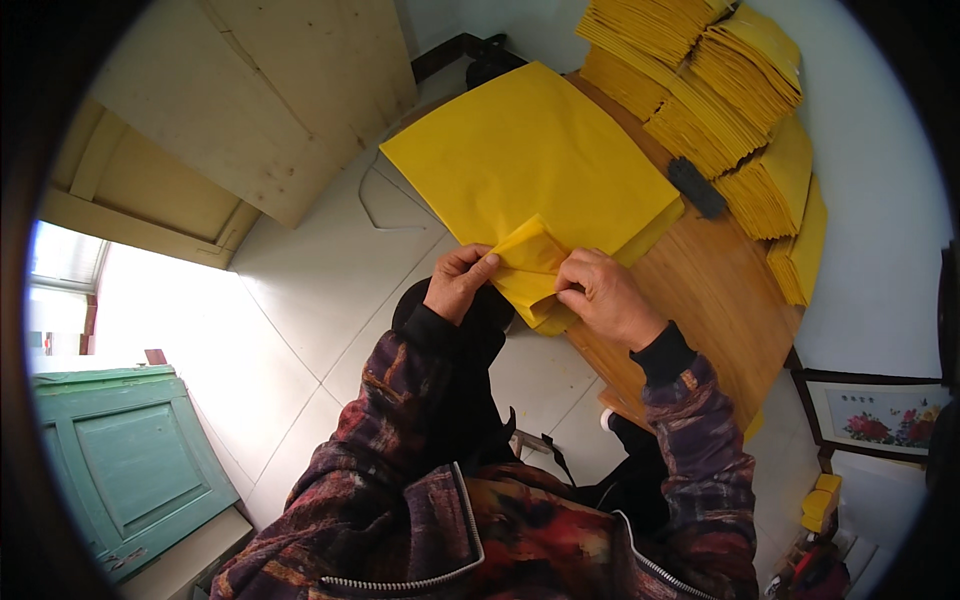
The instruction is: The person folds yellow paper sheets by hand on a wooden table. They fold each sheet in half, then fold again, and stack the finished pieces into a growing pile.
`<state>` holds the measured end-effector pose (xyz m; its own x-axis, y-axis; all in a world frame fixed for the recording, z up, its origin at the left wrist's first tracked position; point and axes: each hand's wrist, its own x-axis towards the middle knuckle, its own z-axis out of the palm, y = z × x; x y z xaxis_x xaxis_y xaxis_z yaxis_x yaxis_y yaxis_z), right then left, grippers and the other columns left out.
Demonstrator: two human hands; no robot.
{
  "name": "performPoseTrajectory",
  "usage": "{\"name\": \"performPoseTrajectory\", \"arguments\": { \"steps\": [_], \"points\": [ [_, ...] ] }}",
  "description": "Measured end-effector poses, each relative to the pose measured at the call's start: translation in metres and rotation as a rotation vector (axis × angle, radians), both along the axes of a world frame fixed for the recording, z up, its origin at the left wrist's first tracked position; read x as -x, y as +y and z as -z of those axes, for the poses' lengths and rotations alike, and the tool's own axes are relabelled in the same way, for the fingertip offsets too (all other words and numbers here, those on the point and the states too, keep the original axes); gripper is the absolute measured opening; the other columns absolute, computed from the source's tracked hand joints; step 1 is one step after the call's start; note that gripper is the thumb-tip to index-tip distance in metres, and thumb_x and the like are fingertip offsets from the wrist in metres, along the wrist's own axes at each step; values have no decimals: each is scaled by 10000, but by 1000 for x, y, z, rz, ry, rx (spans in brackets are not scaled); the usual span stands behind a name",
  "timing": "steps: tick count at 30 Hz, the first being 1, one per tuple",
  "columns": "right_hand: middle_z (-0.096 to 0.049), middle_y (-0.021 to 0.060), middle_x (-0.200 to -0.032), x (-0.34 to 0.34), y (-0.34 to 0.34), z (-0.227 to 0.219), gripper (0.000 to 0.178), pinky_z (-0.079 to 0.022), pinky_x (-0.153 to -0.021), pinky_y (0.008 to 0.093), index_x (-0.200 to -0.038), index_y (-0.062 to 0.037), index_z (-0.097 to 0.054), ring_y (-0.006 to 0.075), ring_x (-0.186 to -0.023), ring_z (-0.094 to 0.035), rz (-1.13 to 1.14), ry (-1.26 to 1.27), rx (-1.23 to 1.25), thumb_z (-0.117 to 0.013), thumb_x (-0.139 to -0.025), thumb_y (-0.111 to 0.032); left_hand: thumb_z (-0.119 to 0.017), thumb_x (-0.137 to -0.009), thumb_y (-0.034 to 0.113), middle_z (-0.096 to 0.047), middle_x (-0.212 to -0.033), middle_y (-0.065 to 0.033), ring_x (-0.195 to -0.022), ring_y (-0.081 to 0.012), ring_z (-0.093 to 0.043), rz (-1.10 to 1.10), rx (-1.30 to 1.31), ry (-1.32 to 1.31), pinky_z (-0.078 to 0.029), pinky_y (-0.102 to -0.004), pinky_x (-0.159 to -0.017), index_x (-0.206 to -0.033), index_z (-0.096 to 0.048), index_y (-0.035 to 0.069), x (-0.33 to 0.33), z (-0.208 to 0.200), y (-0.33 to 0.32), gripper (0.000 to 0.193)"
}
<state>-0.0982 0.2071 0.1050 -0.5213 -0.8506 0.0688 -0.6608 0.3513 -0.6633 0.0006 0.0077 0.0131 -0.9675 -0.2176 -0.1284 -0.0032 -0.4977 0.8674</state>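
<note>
Large yellow sheets [530, 150], paper-like, lie spread on a wooden table and overhang its near left edge. The near end of the top sheet is a folded, pointed flap [532, 248], raised between my hands. My left hand [462, 280] pinches the flap's left side between thumb and fingers. On the flap's right side, my right hand [605, 295] is closed with thumb against fingers, gripping the yellow edge. Below the hands, the sheet's lower part curls and hangs past the table edge. Fingertips partly hide the creases.
Tall stacks of folded yellow pieces [720, 100] line the back right of the wooden table [720, 290]. A dark grey oblong thing [697, 188] lies beside them. At left are wooden boards [250, 90] and a green door panel [135, 450]. A framed flower picture [880, 415] stands at right.
</note>
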Motion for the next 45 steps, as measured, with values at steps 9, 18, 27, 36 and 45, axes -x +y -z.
{"name": "performPoseTrajectory", "arguments": {
  "steps": [9, 18, 27, 36, 45],
  "points": [
    [-539, 97, -747, 10, 0, 1, 101, -439, -627, 308, -771, 8, -547, 209, -693, -539, -4, -191, -9, -641, -765, -29, -573, -819, 28, -621, -1034, -45, -957, -139, -580, 143, -48, 67, -437, -238, -880, -1114, -573, -40, -5, -9, -11, 303],
    [-547, 105, -741, 9, 0, 4, 107, -444, -629, 306, -768, 15, -540, 214, -691, -544, 8, -191, 29, -629, -782, -42, -604, -835, -12, -637, -1014, -47, -933, -132, -591, 80, -42, 4, -454, -248, -881, -1084, -600, -26, -3, -3, -4, 250],
    [-542, 115, -930, -16, 5, 3, 213, -484, -748, 352, -898, -39, -541, 289, -885, -570, 100, 157, 166, -688, -745, -54, -658, -885, 137, -652, -907, -26, -841, -103, -589, -25, 69, -8, -467, -233, -804, -1001, -646, -20, 0, 5, 1, 196],
    [-532, 60, -926, -25, 5, 14, 136, -487, -749, 343, -925, -66, -575, 236, -865, -552, -99, 546, -45, -584, -791, -86, -630, -902, 150, -664, -907, -26, -830, -116, -604, -23, 25, -3, -479, -260, -802, -986, -655, 0, 0, 5, 0, 173],
    [-547, 49, -909, -21, 1, 15, 99, -484, -747, 330, -873, -69, -602, 223, -861, -558, -127, 664, -11, -575, -778, -81, -636, -902, 152, -660, -898, -27, -829, -102, -598, -9, 19, -5, -475, -239, -789, -995, -652, -23, 0, 2, -1, 198]
  ]
}}
